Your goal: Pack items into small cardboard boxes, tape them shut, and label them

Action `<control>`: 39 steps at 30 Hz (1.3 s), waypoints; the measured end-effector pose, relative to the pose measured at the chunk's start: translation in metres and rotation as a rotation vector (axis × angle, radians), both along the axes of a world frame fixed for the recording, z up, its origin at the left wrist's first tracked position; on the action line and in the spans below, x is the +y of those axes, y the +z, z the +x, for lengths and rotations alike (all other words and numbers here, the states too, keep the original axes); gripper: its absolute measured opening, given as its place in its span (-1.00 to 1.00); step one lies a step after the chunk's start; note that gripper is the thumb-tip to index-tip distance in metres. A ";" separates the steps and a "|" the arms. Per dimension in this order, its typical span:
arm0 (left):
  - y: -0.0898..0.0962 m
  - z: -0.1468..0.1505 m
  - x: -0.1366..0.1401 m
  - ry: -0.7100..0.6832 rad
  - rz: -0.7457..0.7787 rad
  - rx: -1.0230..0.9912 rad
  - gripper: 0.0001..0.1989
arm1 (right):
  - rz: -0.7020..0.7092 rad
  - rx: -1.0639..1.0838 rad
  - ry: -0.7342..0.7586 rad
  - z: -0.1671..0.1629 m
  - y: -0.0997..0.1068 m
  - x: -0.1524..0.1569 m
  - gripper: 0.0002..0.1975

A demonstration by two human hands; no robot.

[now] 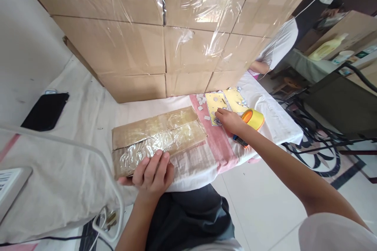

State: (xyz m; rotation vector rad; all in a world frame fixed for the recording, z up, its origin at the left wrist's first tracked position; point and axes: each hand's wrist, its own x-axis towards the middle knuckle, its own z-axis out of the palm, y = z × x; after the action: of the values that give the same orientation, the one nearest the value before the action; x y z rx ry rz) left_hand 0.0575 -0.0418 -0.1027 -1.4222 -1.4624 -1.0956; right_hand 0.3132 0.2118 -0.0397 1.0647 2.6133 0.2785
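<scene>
A flat cardboard box (165, 125) covered with shiny clear tape lies in front of me on the cloth-covered table. My left hand (154, 174) grips its near edge, fingers bent over the top and thumb along the side. Farther right, my right hand (229, 120) reaches to a yellow patterned sheet (214, 100), fingertips pinched together at its surface. Whatever may be between those fingertips is too small to make out. Beside that wrist sits a yellow roll of tape (255, 119) with an orange core, partly behind the forearm. Small white paper pieces (200, 101) are scattered next to the sheet.
Taped cardboard boxes (129, 47) form a wall behind the work area. A black pouch (45, 111) lies at left, near a white tube frame (88, 147). Another person's arm (259, 66) shows behind the boxes. A dark chair (341, 98) stands at right.
</scene>
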 end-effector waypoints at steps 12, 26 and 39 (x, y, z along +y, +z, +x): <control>-0.005 0.006 0.001 0.025 -0.008 -0.043 -0.60 | -0.142 0.037 0.000 0.005 0.015 0.004 -0.67; 0.002 -0.008 -0.002 0.040 -0.033 0.054 -0.63 | -0.198 0.430 -0.118 0.007 0.030 -0.020 -0.57; -0.005 -0.038 -0.031 0.048 -0.194 -0.038 -0.47 | -0.859 1.561 0.051 -0.048 -0.043 -0.119 -0.55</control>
State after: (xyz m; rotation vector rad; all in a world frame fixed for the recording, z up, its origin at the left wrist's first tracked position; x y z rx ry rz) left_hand 0.0196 -0.0729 -0.1074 -1.4972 -1.6590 -0.9772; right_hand 0.2650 0.0933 -0.0827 0.9475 3.0796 -2.2643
